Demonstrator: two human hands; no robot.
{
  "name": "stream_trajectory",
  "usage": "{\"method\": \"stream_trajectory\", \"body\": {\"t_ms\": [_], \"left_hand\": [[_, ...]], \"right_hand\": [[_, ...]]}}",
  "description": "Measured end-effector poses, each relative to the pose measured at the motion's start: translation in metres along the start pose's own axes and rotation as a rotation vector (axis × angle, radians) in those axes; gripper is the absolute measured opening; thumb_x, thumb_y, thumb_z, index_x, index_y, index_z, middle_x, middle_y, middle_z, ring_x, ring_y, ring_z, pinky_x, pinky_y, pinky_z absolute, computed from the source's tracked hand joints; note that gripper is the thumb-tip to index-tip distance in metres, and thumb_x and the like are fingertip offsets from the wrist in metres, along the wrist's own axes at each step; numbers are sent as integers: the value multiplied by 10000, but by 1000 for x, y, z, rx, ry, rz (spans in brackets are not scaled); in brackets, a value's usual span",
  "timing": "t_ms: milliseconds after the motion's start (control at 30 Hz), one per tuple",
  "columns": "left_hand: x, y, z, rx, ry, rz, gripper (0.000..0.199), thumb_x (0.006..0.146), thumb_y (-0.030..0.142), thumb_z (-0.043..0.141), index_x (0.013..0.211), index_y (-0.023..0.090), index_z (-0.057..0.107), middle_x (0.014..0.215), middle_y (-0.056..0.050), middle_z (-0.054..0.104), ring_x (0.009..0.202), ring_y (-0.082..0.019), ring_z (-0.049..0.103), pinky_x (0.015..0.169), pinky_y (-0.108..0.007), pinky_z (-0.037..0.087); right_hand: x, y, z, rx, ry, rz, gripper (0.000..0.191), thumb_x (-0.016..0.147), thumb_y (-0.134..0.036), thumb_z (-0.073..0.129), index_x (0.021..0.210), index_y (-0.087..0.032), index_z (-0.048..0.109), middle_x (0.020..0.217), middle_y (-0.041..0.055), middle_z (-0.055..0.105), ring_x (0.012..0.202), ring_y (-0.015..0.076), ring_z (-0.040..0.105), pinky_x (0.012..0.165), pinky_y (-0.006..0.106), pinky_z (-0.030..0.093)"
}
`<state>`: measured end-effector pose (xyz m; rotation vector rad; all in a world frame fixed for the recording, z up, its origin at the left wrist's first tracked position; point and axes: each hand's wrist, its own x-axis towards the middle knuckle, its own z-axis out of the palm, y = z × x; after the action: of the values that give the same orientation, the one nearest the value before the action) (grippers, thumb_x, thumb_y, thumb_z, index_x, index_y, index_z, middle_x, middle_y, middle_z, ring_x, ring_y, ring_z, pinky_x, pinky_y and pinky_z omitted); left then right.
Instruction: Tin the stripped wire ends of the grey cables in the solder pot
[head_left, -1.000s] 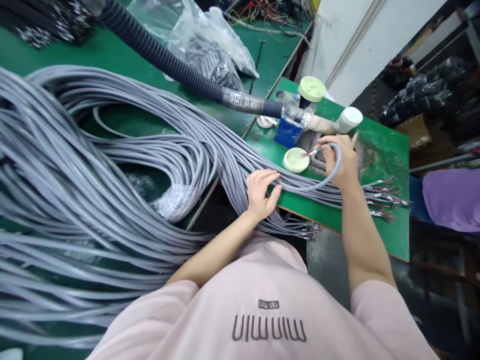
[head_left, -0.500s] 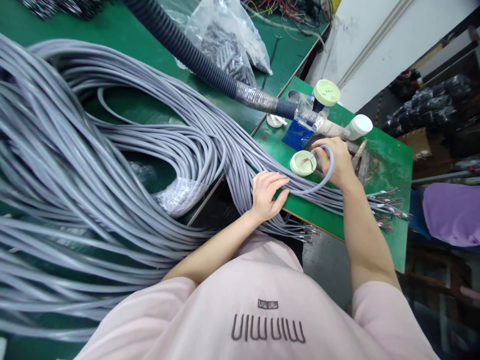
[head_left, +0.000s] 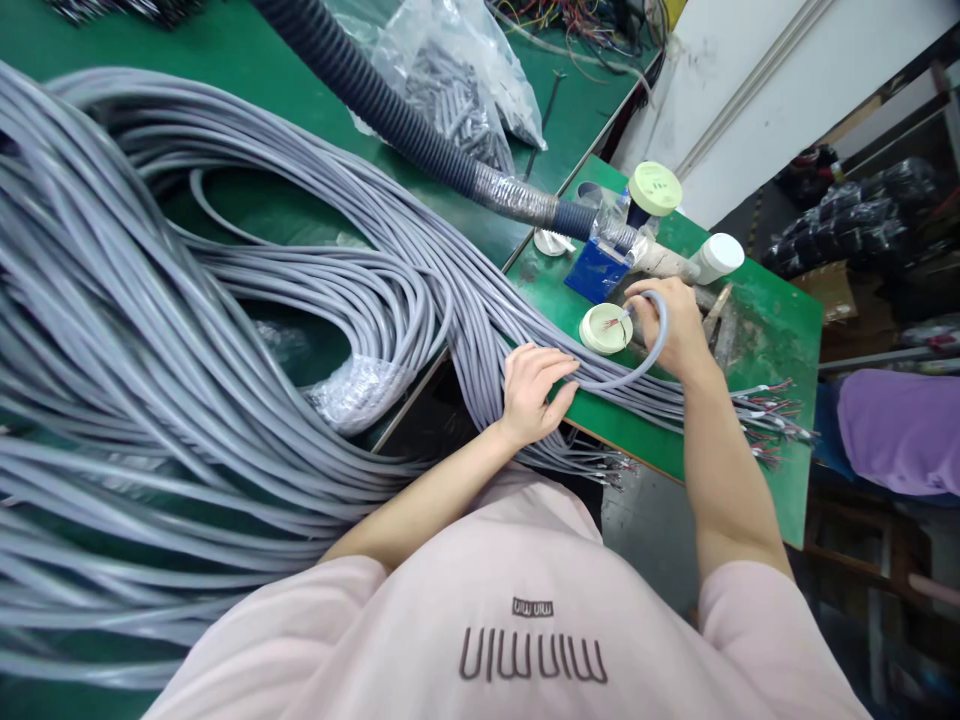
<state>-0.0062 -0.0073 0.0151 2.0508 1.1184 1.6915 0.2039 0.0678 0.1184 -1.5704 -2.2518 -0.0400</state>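
Observation:
A grey cable (head_left: pixel 651 352) is bent into a loop, its end pinched in my right hand (head_left: pixel 671 318). The stripped wires at that end point left, over a small round pale-green container (head_left: pixel 604 330). My left hand (head_left: pixel 531 392) rests on the bundle of grey cables (head_left: pixel 480 300), its fingers partly spread and the thumb apart, near where the looped cable leaves the bundle. Other cable ends with stripped wires (head_left: pixel 776 412) lie to the right, beyond my right forearm. Whether the wire tips touch the container's contents is too small to tell.
A black corrugated hose (head_left: pixel 405 110) crosses above the cables to a blue box (head_left: pixel 598 268). Beside it are a green-lidded jar (head_left: pixel 655 188) and a white jar (head_left: pixel 720 255). A plastic bag (head_left: pixel 457 90) lies behind. Purple cloth (head_left: pixel 900 430) shows at the right.
Both hands keep nearly the same place and hold. The view has shifted slightly, and the cable end still hangs at the pale-green container.

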Motion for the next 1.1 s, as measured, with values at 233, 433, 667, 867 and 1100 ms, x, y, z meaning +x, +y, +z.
{"method": "stream_trajectory", "body": {"t_ms": [233, 433, 667, 867, 1100], "left_hand": [[-3, -3, 0, 15, 22, -5, 329, 859, 276, 622, 1180, 224, 571, 1135, -75, 671, 1139, -225, 601, 1053, -456, 411], [-5, -6, 1, 4, 22, 8, 377, 852, 290, 620, 1216, 222, 548, 1163, -92, 650, 1171, -249, 584, 1051, -476, 406], [-6, -6, 1, -13, 9, 10, 386, 844, 286, 631, 1217, 224, 558, 1157, -89, 654, 1158, -248, 587, 1059, -478, 391], [-6, -7, 1, 8, -2, 9, 374, 830, 270, 642, 1193, 222, 568, 1128, -86, 663, 1133, -245, 604, 1061, -484, 391], [-8, -7, 1, 57, -20, 4, 340, 844, 302, 616, 1172, 223, 571, 1101, -85, 673, 1123, -249, 614, 1057, -491, 395]], "right_hand": [[-10, 25, -35, -180, 151, 107, 327, 982, -405, 377, 1000, -222, 648, 918, 95, 676, 929, 288, 596, 852, 469, 442], [-19, 75, -33, -290, 189, 281, 441, 985, -486, 312, 986, -188, 637, 870, 144, 639, 927, 336, 584, 805, 493, 430], [-23, 100, -16, -264, 200, 417, 457, 966, -529, 335, 956, -177, 626, 888, 171, 641, 954, 351, 564, 828, 513, 409], [-23, 109, -7, -298, 189, 439, 444, 967, -516, 351, 923, -168, 623, 856, 165, 650, 928, 331, 575, 822, 494, 413], [-24, 122, 6, -341, 200, 419, 448, 963, -520, 359, 885, -167, 624, 801, 156, 649, 877, 323, 584, 782, 481, 429]]}}
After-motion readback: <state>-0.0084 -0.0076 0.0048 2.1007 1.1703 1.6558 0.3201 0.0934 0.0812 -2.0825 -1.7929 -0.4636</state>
